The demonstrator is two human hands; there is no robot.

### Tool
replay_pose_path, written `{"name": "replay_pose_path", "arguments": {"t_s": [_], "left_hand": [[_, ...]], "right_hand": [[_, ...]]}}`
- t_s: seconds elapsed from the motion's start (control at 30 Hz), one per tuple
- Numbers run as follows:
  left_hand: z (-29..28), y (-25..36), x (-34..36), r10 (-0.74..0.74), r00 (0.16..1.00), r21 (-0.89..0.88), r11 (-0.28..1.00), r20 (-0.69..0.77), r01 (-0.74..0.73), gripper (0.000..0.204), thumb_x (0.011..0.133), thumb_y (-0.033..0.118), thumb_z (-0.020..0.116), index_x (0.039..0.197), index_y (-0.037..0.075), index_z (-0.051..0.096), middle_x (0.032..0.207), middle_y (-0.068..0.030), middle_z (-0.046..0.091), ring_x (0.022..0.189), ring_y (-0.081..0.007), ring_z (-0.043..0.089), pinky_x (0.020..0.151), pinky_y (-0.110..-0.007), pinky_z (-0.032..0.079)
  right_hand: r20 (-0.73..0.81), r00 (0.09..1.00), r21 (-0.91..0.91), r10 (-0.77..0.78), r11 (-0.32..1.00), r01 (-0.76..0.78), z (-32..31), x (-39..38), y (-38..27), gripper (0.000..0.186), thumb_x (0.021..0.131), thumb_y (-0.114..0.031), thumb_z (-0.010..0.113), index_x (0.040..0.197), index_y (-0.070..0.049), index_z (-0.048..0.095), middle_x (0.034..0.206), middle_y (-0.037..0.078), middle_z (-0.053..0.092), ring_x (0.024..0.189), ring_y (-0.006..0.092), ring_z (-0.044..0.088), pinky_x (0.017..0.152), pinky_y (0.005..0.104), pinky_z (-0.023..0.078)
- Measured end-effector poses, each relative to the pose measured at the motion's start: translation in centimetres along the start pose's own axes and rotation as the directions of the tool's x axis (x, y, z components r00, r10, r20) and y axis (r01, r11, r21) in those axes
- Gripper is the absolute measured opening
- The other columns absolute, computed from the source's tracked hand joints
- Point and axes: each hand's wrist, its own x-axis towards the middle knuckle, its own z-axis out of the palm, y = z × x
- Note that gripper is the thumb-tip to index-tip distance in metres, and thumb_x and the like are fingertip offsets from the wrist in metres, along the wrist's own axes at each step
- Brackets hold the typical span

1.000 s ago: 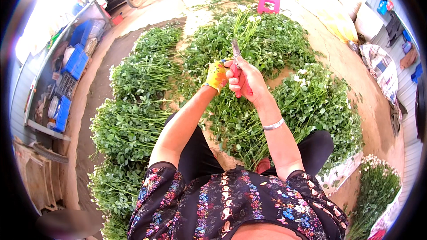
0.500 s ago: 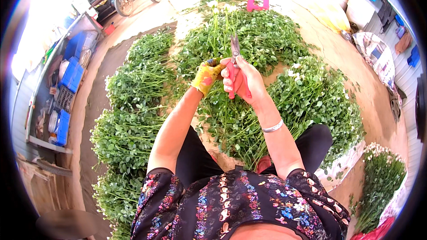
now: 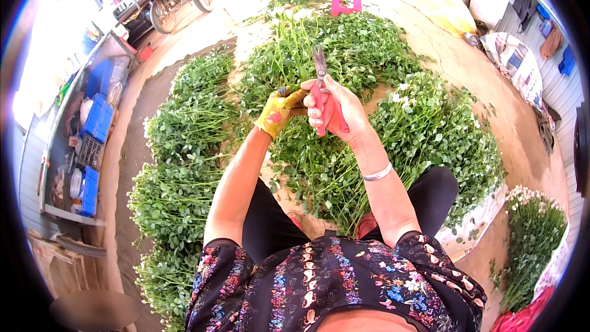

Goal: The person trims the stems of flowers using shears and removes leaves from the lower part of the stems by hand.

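In a stained yellow glove, my left hand (image 3: 274,113) is closed round upright green flower stems (image 3: 296,46) with pale blooms washed out at the top. My bare right hand (image 3: 344,110) grips pruning shears (image 3: 319,64) with red handles, their metal blades pointing up and away from me. The two hands almost meet, the shears just right of the stems. Beneath and beyond them spreads a large heap of leafy cut stems (image 3: 362,43). The lower ends of the held stems are lost against this heap.
A long row of bundled flowers (image 3: 178,190) lies on dark cloth at left. More white-flowered stems (image 3: 442,129) are beside my right knee, another bundle (image 3: 533,252) at lower right. A pink stool (image 3: 346,2) stands beyond the heap. Blue crates (image 3: 98,117) sit on a left shelf near a cart (image 3: 166,0).
My gloved left hand has shifted slightly left and down, and the held stems lean further left. My right hand keeps the shears nearly in place. The whole view has turned a little.
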Motion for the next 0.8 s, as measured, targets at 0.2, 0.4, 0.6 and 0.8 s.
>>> {"name": "replay_pose_path", "arguments": {"t_s": [0.2, 0.4, 0.6, 0.8], "left_hand": [[-0.8, -0.9, 0.3, -0.016, 1.000, -0.007, 1.000, -0.005, 0.016, 0.022, 0.091, 0.013, 0.057, 0.110, 0.001, 0.059, 0.096, -0.0066, 0.063, 0.082, -0.0188, 0.066, 0.072, -0.032, 0.058], [-0.6, -1.0, 0.4, -0.027, 1.000, 0.035, 0.999, 0.005, 0.026, 0.020, 0.091, 0.013, 0.058, 0.106, 0.001, 0.060, 0.095, -0.0063, 0.064, 0.083, -0.0188, 0.066, 0.072, -0.032, 0.058], [-0.8, -1.3, 0.7, -0.053, 0.999, 0.033, 0.998, -0.012, 0.053, 0.023, 0.091, 0.015, 0.058, 0.108, 0.001, 0.061, 0.097, -0.0077, 0.065, 0.084, -0.0187, 0.066, 0.070, -0.030, 0.057], [-0.1, -0.7, 0.2, -0.024, 0.999, 0.079, 0.997, -0.033, 0.026, 0.026, 0.090, 0.016, 0.060, 0.112, 0.001, 0.061, 0.098, -0.0080, 0.066, 0.083, -0.0180, 0.066, 0.069, -0.028, 0.056]], "right_hand": [[-0.005, 1.000, -0.028, 0.025, 0.999, -0.025, 0.2, 0.8, -0.1, 0.038, 0.100, -0.032, 0.039, 0.109, 0.003, 0.051, 0.075, 0.008, 0.055, 0.059, 0.0153, 0.051, 0.052, 0.0287, 0.043], [-0.064, 0.998, -0.076, -0.014, 0.997, 0.009, -0.3, 0.8, -0.2, 0.033, 0.099, -0.029, 0.042, 0.104, 0.002, 0.052, 0.072, 0.006, 0.052, 0.052, 0.0102, 0.045, 0.044, 0.0232, 0.037], [-0.048, 0.997, -0.054, -0.052, 0.997, 0.049, -1.0, -0.3, 0.2, 0.031, 0.098, -0.029, 0.045, 0.104, 0.001, 0.053, 0.071, 0.005, 0.052, 0.050, 0.0087, 0.043, 0.041, 0.0218, 0.036], [-0.267, 0.945, -0.528, -0.188, 0.849, 0.019, -2.7, -0.3, -0.3, 0.033, 0.094, -0.035, 0.053, 0.099, -0.002, 0.053, 0.067, 0.002, 0.054, 0.047, 0.0080, 0.050, 0.034, 0.0207, 0.035]]}}
